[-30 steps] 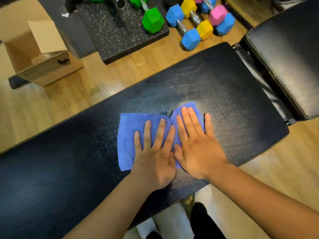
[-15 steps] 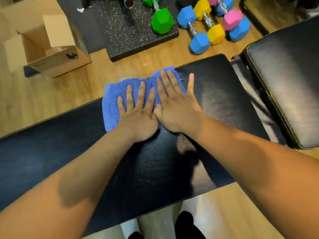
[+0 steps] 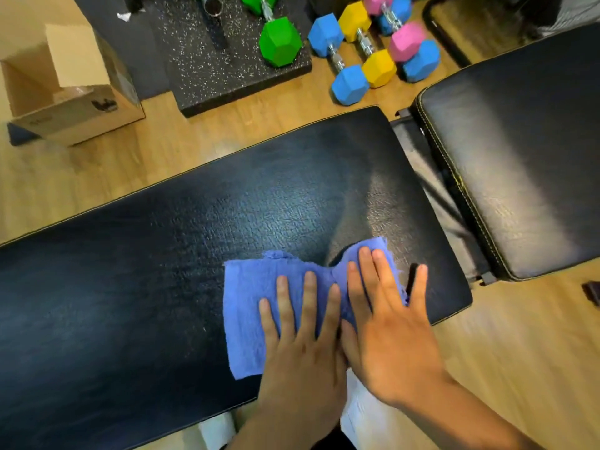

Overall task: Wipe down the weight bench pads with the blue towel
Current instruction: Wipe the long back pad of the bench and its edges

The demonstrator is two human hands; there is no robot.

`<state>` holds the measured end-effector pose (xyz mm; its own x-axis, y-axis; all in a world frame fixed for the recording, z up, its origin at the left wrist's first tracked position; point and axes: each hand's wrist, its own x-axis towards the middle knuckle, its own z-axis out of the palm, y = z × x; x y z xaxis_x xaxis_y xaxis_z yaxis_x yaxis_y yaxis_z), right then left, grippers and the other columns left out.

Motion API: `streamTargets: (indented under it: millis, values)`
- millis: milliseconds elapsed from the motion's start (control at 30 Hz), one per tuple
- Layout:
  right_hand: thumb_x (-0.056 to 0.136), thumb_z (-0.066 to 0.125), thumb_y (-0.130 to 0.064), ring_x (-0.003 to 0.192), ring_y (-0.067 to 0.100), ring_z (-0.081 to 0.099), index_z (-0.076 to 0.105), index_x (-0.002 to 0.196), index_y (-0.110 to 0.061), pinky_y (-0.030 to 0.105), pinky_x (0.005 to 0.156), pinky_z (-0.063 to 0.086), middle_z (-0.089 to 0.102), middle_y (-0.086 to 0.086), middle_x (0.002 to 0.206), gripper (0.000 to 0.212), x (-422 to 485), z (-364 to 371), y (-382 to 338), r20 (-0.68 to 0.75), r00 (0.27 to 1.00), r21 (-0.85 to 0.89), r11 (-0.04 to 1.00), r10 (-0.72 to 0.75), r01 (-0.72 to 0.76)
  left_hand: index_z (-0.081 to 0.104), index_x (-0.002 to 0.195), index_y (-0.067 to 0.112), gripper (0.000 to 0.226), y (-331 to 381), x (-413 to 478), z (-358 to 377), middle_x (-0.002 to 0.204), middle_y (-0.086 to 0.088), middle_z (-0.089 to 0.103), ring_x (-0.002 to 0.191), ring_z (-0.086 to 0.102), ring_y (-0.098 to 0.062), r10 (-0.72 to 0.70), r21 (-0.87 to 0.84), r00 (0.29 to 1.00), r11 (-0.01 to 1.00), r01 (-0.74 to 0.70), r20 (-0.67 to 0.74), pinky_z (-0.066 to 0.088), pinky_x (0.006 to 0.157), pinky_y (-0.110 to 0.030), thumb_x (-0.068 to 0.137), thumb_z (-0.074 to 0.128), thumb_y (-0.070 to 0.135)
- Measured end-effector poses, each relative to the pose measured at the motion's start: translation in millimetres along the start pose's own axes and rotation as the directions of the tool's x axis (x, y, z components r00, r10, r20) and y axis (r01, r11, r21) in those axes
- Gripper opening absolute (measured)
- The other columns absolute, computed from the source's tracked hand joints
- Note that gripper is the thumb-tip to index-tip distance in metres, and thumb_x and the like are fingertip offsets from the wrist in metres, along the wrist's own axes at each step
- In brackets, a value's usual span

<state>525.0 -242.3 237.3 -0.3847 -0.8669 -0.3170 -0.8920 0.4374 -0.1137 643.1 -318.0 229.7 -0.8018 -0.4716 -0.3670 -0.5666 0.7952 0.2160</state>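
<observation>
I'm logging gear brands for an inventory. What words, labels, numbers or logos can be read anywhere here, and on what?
Nothing can be read.
Cardboard box: a dark printed mark on its front and a faint one further left, both too blurred to read.
Bench pad, blue towel, second pad and the coloured dumbbells: no visible text.

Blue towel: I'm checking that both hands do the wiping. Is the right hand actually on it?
Touching. The head view shows the right hand flat on the blue towel, fingers over its right part, beside the left hand on the long pad.
</observation>
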Motion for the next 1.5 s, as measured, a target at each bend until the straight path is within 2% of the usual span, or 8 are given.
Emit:
streamTargets:
  millis: [267,400,600,867,1067,1233,1367,1500]
  values:
    - [0.088,0.006,-0.047,0.147,0.026,-0.009,-0.003,0.15,-0.007,0.068,0.108,-0.003,-0.008,0.013,0.159,0.075,149.7,-42.6,62.1,-0.041,0.988,-0.027,0.988,0.152,-0.153,-0.014,0.15,0.026,0.064,-19.6,167.4,-63.3,0.158,-0.005,-0.023,0.142,-0.025,-0.036,0.012,0.122,0.998,0.993,-0.005,-0.057,-0.013,0.113,-0.058,0.097,0.019,0.045]
    - [0.096,0.02,-0.042,0.146,0.022,-0.014,-0.007,0.15,-0.01,0.065,0.112,-0.003,-0.014,0.009,0.159,0.069,181.1,-58.7,75.6,0.017,0.987,0.041,0.986,0.16,-0.16,-0.012,0.15,0.03,0.058,-18.5,195.7,-77.2,0.158,0.0,-0.021,0.142,-0.025,-0.034,-0.02,0.072,0.999,0.997,0.023,-0.045,-0.015,0.112,-0.057,0.098,0.011,0.043]
    - [0.088,0.002,-0.046,0.147,0.027,-0.002,0.004,0.151,-0.006,0.067,0.109,0.003,0.001,0.014,0.16,0.075,130.7,-29.4,61.2,-0.121,0.969,0.102,0.974,0.213,-0.202,-0.01,0.151,0.023,0.059,0.5,152.0,-52.5,0.159,-0.008,-0.016,0.143,-0.019,-0.038,-0.047,0.077,0.991,0.995,0.057,-0.129,-0.01,0.114,-0.057,0.098,0.007,0.042]
    - [0.093,0.021,-0.035,0.144,0.035,0.019,0.028,0.146,0.0,0.07,0.105,0.02,0.022,0.023,0.154,0.064,13.7,4.0,49.4,-0.059,0.974,0.039,0.976,0.218,-0.216,0.021,0.151,0.012,0.069,41.6,50.3,-8.4,0.158,-0.017,0.011,0.143,0.003,-0.047,0.096,0.061,0.989,0.994,-0.089,-0.113,0.012,0.112,-0.064,0.087,0.031,0.036]
    - [0.097,0.005,-0.043,0.141,0.031,0.027,0.031,0.142,0.005,0.066,0.104,0.026,0.022,0.022,0.154,0.07,-50.9,21.2,46.1,0.019,0.969,0.035,0.968,0.246,-0.247,0.049,0.138,0.018,0.056,51.9,0.0,26.2,0.151,-0.012,0.034,0.138,0.029,-0.043,0.189,-0.022,0.974,0.981,-0.193,-0.128,0.026,0.107,-0.059,0.092,0.037,0.046]
    - [0.098,0.012,-0.044,0.142,0.032,0.024,0.029,0.143,0.007,0.058,0.109,0.019,0.023,0.024,0.153,0.071,-24.1,3.4,66.6,0.026,0.983,0.041,0.982,0.184,-0.185,0.038,0.145,0.028,0.059,25.0,36.4,-2.0,0.158,-0.001,0.022,0.145,0.017,-0.032,0.339,-0.021,0.933,0.939,-0.343,-0.119,0.014,0.115,-0.054,0.09,0.043,0.05]
    - [0.096,0.01,-0.043,0.146,0.032,0.006,0.004,0.148,0.004,0.053,0.115,0.006,0.008,0.023,0.157,0.071,66.8,-9.4,95.8,0.026,0.944,0.144,0.934,0.328,-0.328,0.027,0.149,0.026,0.057,17.8,132.8,-42.4,0.16,-0.003,0.013,0.147,0.005,-0.034,0.295,0.118,0.948,0.952,-0.281,-0.117,0.001,0.115,-0.056,0.095,0.025,0.043]
    - [0.093,0.0,-0.052,0.145,0.032,0.011,0.009,0.149,0.001,0.044,0.118,0.012,0.011,0.02,0.157,0.078,152.9,-29.4,121.4,-0.053,0.957,0.313,0.915,0.285,-0.255,0.004,0.153,0.022,0.057,26.4,207.0,-74.3,0.161,0.0,-0.006,0.146,-0.012,-0.03,0.214,0.209,0.975,0.958,-0.199,-0.055,-0.009,0.116,-0.054,0.099,0.016,0.038]
